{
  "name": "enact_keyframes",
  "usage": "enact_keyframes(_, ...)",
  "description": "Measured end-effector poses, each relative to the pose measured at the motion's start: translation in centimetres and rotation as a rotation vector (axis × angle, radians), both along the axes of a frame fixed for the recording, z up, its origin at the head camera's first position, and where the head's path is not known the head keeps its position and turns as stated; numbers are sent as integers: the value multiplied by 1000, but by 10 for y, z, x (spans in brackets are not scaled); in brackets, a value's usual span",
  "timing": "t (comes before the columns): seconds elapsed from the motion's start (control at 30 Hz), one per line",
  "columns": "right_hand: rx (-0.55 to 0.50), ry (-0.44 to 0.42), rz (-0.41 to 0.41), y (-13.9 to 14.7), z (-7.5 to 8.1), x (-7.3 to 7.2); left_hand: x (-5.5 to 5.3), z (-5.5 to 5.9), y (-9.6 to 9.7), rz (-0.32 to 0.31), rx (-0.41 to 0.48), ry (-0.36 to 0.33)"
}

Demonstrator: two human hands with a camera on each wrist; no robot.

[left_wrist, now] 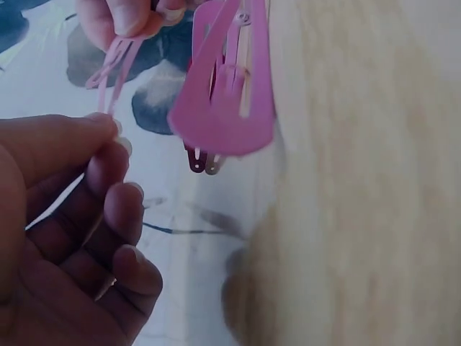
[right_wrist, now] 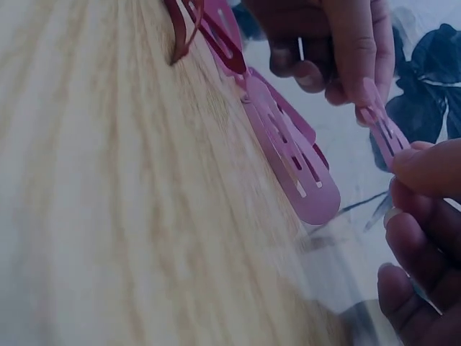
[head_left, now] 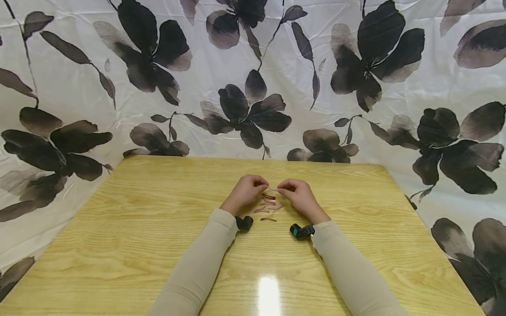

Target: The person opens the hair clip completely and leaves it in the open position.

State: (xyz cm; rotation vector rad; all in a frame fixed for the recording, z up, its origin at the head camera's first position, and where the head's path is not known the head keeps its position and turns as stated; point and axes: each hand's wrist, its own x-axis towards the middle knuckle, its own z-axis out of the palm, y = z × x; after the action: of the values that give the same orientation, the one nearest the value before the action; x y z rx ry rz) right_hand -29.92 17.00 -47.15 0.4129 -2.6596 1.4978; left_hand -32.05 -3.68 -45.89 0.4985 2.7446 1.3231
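Between both hands, above the table, is a pink snap hair clip point(head_left: 272, 189), its two strips spread apart in the left wrist view. My left hand point(head_left: 247, 189) pinches one end between thumb and index finger. At the opposite end, the thumb and fingers of my right hand point(head_left: 298, 195) pinch it too. Just below the hands on the tabletop lie several more snap clips: a dark red clip point(head_left: 269, 197), a pink clip point(head_left: 261, 210) and a brownish clip point(head_left: 269, 220) among them. A larger-looking pink clip point(right_wrist: 317, 202) shows close up in the right wrist view.
The wooden table point(head_left: 138, 245) extends around the hands on all sides. Behind it hangs a white cloth point(head_left: 300, 109) with dark flowers. Dark wrist cameras sit on both wrists, with the loose clips lying between the forearms.
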Motion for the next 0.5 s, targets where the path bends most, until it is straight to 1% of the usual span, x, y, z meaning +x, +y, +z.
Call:
enact_keyframes(0.1, 25, -2, -8, -2, -1, -2, -3, -2, 0, 10, -28, 15)
enact_keyframes(0.2, 49, -17, -17, -3, -1, -3, -5, -3, 1, 13, -60, 13)
enact_keyframes(0.5, 117, -16, -40, -4, -2, -8, -9, -1, 1, -15, -136, -15)
